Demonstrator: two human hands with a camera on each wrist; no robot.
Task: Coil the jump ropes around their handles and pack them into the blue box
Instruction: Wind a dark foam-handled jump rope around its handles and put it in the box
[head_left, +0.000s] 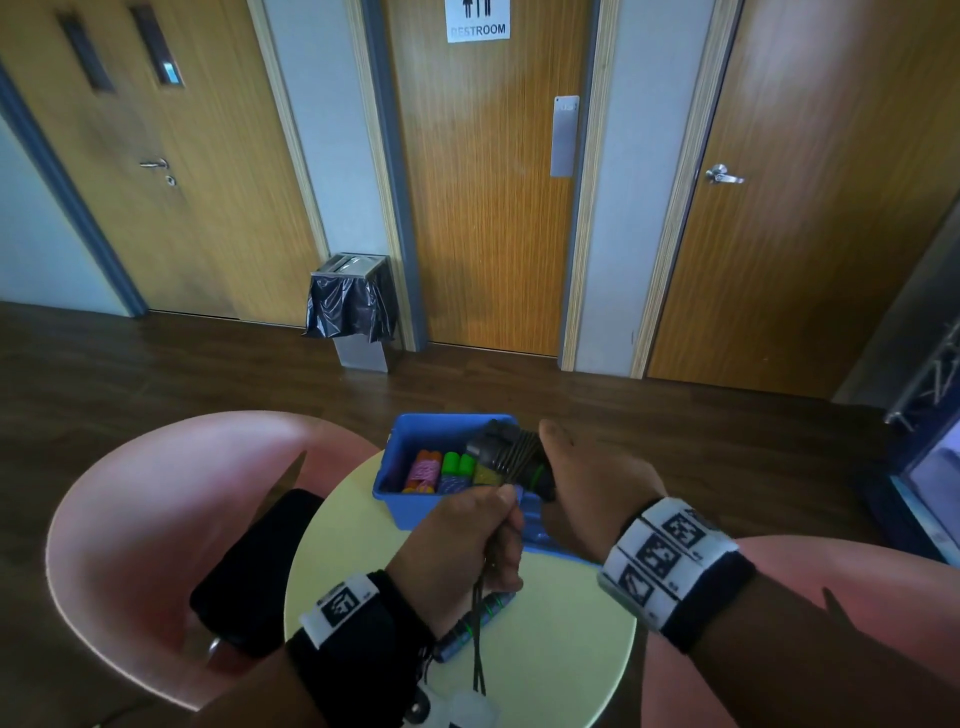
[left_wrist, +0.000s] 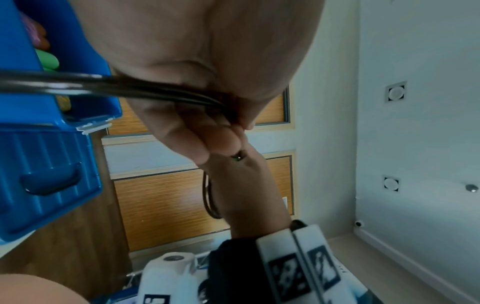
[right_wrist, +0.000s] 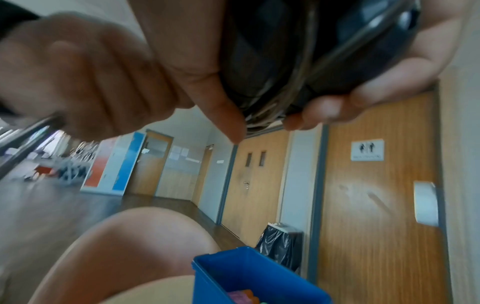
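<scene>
My right hand (head_left: 587, 478) grips a pair of black handles (head_left: 511, 452) with dark rope wound round them, held over the near right corner of the open blue box (head_left: 410, 506). My left hand (head_left: 478, 530) is closed round the loose black rope strands (head_left: 479, 660), which hang down to the table. In the left wrist view the rope (left_wrist: 155, 90) runs taut out of my fingers (left_wrist: 197, 144). In the right wrist view my fingers (right_wrist: 324, 111) wrap the black bundle (right_wrist: 298, 61). Coiled pink (head_left: 423, 470) and green-handled (head_left: 457, 462) ropes lie inside the box.
A purple handle with green bands (head_left: 475, 621) lies on the round pale yellow table (head_left: 363, 545) under my left hand. Pink chairs (head_left: 156, 493) flank the table; a black flat object (head_left: 260, 566) rests on the left one. A bin with a black bag (head_left: 353, 306) stands by the doors.
</scene>
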